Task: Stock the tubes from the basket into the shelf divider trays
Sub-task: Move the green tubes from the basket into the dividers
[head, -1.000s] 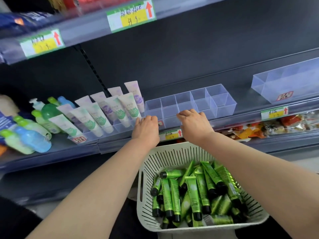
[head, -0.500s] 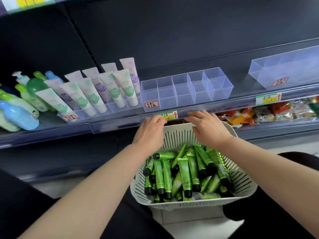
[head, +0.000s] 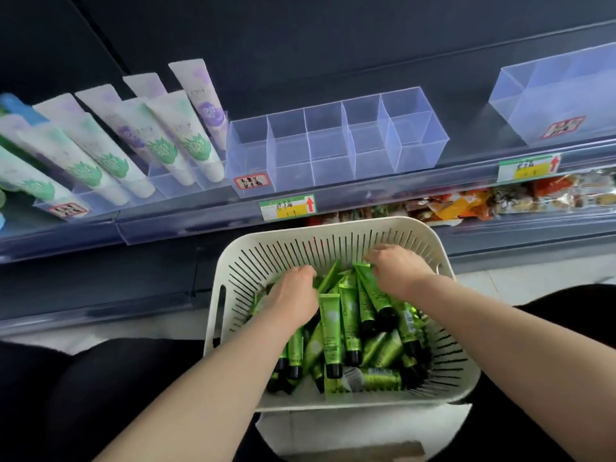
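Note:
A white slotted basket (head: 336,229) rests on my lap, below the shelf edge, holding several green tubes (head: 330,325) with black caps in a loose pile. My left hand (head: 293,296) lies palm down on the left side of the pile, its fingers curled among the tubes and its grip hidden. My right hand (head: 401,271) is at the back right of the basket, fingertips pinching the crimped end of a green tube (head: 368,281). The clear divider tray (head: 333,145) on the shelf above has nothing in its compartments.
Left of the divider tray stands a tray of white tubes (head: 160,145) with green and purple prints. A second clear tray (head: 550,95) sits at the right. Price labels (head: 286,208) line the shelf edge, and snack packets (head: 466,205) fill the shelf below.
Both hands have come down from the shelf edge into the basket and now rest on the green tubes. The camera has tilted downward.

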`<control>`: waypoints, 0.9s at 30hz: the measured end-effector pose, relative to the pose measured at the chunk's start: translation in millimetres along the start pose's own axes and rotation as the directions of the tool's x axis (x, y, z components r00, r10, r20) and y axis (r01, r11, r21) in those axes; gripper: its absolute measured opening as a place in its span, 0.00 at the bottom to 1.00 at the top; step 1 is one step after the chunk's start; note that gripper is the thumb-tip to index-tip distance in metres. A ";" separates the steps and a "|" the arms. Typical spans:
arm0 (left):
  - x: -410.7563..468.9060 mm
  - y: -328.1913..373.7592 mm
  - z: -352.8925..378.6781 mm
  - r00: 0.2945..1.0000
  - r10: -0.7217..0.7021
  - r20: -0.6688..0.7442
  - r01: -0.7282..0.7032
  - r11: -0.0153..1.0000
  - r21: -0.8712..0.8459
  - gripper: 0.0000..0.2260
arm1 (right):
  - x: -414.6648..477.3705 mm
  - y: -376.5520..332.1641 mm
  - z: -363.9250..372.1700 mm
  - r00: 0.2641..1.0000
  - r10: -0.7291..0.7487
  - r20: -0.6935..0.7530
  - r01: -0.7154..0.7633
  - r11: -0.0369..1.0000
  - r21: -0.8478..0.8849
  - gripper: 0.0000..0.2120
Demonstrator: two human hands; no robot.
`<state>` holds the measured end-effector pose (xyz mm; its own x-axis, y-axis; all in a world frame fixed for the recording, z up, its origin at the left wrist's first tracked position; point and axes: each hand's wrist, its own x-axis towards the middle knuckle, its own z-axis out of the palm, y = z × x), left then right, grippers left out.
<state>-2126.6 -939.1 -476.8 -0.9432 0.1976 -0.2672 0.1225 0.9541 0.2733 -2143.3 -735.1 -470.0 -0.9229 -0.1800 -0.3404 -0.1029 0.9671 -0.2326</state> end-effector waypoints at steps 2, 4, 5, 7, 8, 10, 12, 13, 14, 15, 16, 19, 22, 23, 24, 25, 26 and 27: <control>5.8 3.5 2.0 1.000 -0.011 0.002 0.011 1.000 -0.005 0.16 | -0.9 0.9 0.5 0.998 0.054 0.043 -0.054 0.999 0.000 0.24; 7.6 4.6 7.4 1.000 -0.009 0.024 0.009 1.000 -0.019 0.13 | -1.2 2.9 5.5 0.993 0.095 0.068 -0.096 0.995 0.012 0.26; 6.7 4.4 10.7 0.999 -0.014 0.037 0.014 1.000 -0.021 0.12 | -1.1 3.2 8.8 0.991 0.111 0.080 -0.112 0.994 0.012 0.26; 1.6 3.5 18.3 0.998 -0.035 0.049 0.036 0.999 -0.022 0.10 | -1.0 1.2 19.7 0.982 0.146 0.123 -0.142 0.989 -0.041 0.24; -2.1 2.7 23.5 0.998 -0.050 0.046 0.051 0.998 -0.025 0.10 | -1.4 -0.4 27.5 0.975 0.167 0.144 -0.156 0.984 -0.082 0.22; -11.0 1.5 33.5 0.997 -0.068 0.026 0.069 0.997 -0.041 0.10 | -1.4 -2.7 45.3 0.962 0.220 0.160 -0.201 0.972 -0.123 0.22; -20.1 1.2 41.1 0.999 -0.053 0.009 0.054 0.997 -0.062 0.12 | -0.2 -5.3 57.3 0.951 0.249 0.185 -0.240 0.968 -0.066 0.25; -23.7 0.4 44.7 0.999 -0.039 0.008 0.040 0.997 -0.067 0.13 | 0.9 -6.6 60.1 0.948 0.246 0.200 -0.244 0.969 -0.036 0.27; -26.8 -1.0 47.7 1.000 -0.030 0.007 0.030 0.997 -0.070 0.14 | 2.0 -8.2 61.8 0.946 0.240 0.218 -0.242 0.970 -0.017 0.30; -28.6 -2.6 49.4 1.000 -0.028 0.005 0.029 0.997 -0.076 0.15 | 3.5 -9.3 62.2 0.945 0.237 0.226 -0.245 0.970 0.008 0.33; -29.1 -4.2 49.9 1.000 -0.032 -0.001 0.031 0.996 -0.084 0.15 | 6.1 -9.6 62.6 0.943 0.245 0.223 -0.262 0.964 0.048 0.35; -26.1 -8.2 49.3 0.998 -0.054 -0.017 0.052 0.994 -0.100 0.15 | 16.3 -7.6 63.3 0.925 0.306 0.226 -0.351 0.917 0.192 0.37; -26.0 -9.7 49.5 0.996 -0.087 -0.002 0.087 0.991 -0.105 0.15 | 19.7 -7.3 59.2 0.908 0.359 0.216 -0.413 0.851 0.325 0.27; -26.5 -9.8 50.4 0.995 -0.096 0.008 0.096 0.990 -0.100 0.15 | 19.1 -8.3 58.1 0.908 0.367 0.204 -0.417 0.841 0.344 0.25; -27.3 -9.5 50.9 0.994 -0.105 0.019 0.106 0.990 -0.091 0.15 | 18.2 -10.6 56.9 0.912 0.364 0.187 -0.408 0.847 0.341 0.24; -27.6 -8.7 50.6 0.993 -0.115 0.029 0.117 0.990 -0.081 0.13 | 17.0 -13.1 55.2 0.922 0.352 0.161 -0.386 0.863 0.326 0.23; -27.4 -7.6 49.8 0.991 -0.126 0.035 0.128 0.989 -0.068 0.12 | 15.8 -15.8 52.4 0.936 0.327 0.127 -0.351 0.884 0.309 0.21; -26.7 -6.2 48.9 0.990 -0.137 0.040 0.139 0.988 -0.059 0.11 | 14.1 -18.5 48.4 0.952 0.291 0.094 -0.305 0.906 0.292 0.20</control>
<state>-2087.1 -939.3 -516.6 -0.9380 0.0736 -0.3387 -0.0288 0.9572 0.2879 -2136.4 -764.2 -514.6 -0.8738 0.0928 -0.4773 0.2970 0.8791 -0.3728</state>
